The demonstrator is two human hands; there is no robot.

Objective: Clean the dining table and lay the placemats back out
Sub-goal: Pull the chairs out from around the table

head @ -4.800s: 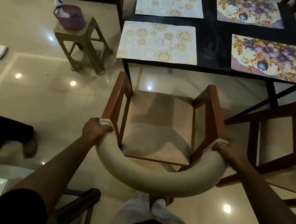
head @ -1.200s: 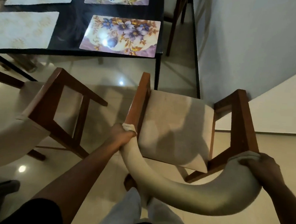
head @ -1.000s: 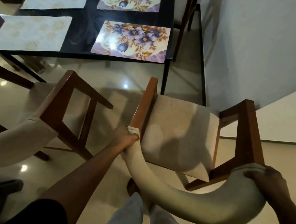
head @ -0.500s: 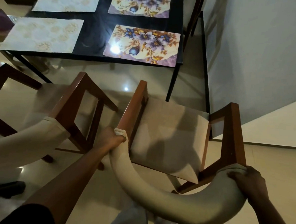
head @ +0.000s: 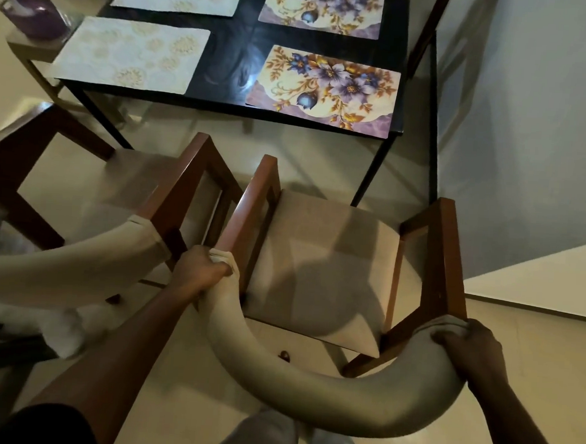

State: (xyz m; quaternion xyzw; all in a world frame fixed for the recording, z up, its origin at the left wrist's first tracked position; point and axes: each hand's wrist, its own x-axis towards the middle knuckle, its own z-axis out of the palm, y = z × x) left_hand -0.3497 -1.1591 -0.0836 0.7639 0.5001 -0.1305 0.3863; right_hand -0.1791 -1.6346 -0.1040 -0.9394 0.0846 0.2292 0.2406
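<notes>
A wooden chair (head: pixel 323 268) with a beige seat and a curved padded backrest stands in front of me, facing the black dining table (head: pixel 225 70). My left hand (head: pixel 199 271) grips the left end of the backrest; my right hand (head: pixel 469 349) grips the right end. On the table lie several placemats: two cream patterned ones (head: pixel 130 54) on the left and two floral purple ones (head: pixel 327 86) on the right.
A second chair (head: pixel 90 209) of the same kind stands close on the left, its armrest almost against mine. A stool with a purple tub (head: pixel 36 17) stands at the table's far left. A grey wall (head: pixel 531 116) runs along the right. My feet show below.
The chair in my hands has shifted left toward the neighbouring chair and closer to the table. Before that I held the left chair, then moved to this one.
</notes>
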